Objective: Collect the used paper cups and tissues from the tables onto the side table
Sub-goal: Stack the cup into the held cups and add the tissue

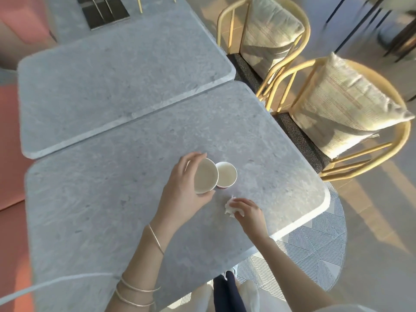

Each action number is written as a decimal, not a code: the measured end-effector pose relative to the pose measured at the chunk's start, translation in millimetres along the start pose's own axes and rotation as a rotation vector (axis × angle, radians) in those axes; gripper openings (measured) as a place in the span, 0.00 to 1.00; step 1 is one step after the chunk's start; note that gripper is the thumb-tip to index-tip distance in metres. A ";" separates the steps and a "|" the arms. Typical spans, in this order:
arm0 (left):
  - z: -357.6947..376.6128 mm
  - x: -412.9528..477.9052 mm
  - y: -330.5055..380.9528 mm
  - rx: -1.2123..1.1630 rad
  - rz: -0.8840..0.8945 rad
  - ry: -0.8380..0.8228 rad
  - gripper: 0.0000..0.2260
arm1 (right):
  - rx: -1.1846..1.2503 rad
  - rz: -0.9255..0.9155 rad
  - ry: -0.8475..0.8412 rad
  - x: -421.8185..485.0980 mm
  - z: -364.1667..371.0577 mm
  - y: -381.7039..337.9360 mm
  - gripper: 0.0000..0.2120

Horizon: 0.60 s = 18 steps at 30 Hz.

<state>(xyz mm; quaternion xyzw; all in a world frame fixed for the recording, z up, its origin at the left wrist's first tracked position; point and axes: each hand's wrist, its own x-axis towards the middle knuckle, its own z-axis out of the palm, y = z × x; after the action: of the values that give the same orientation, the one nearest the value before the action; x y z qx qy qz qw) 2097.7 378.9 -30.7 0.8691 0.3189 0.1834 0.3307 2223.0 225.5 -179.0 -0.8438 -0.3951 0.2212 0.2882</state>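
Observation:
Two white paper cups are near the right part of the near grey table (pixel 112 210). My left hand (pixel 182 190) grips the nearer cup (pixel 205 175), thumb and fingers curled round its rim and side, and it tilts toward me. The second cup (pixel 226 174) stands upright right beside it, touching or nearly so. Just in front, my right hand (pixel 247 212) pinches a crumpled white tissue (pixel 229 208) that lies on the tabletop.
A second grey table (pixel 112 75) adjoins at the back, with a dark menu holder (pixel 103 12) beyond. Two yellow-framed chairs with cushions (pixel 342 113) stand along the right edge. A striped rug (pixel 304 251) lies below.

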 end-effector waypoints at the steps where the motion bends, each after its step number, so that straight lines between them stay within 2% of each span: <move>1: 0.4 5.0 3.1 -0.016 0.017 0.004 0.33 | 0.021 0.030 0.027 1.6 -3.6 -1.0 0.14; 9: 47.4 40.0 2.0 -0.099 0.071 -0.117 0.32 | 0.158 0.113 0.266 6.5 -52.4 -10.0 0.14; 18: 97.5 43.9 -36.9 -0.058 0.033 -0.355 0.33 | 0.164 0.171 0.392 5.2 -77.0 -31.5 0.14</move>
<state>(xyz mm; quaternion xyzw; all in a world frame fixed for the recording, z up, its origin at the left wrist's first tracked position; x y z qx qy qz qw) 2165.4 385.2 -121.1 0.8830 0.2358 0.0414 0.4038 2255.4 222.1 -102.3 -0.8748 -0.2394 0.1080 0.4071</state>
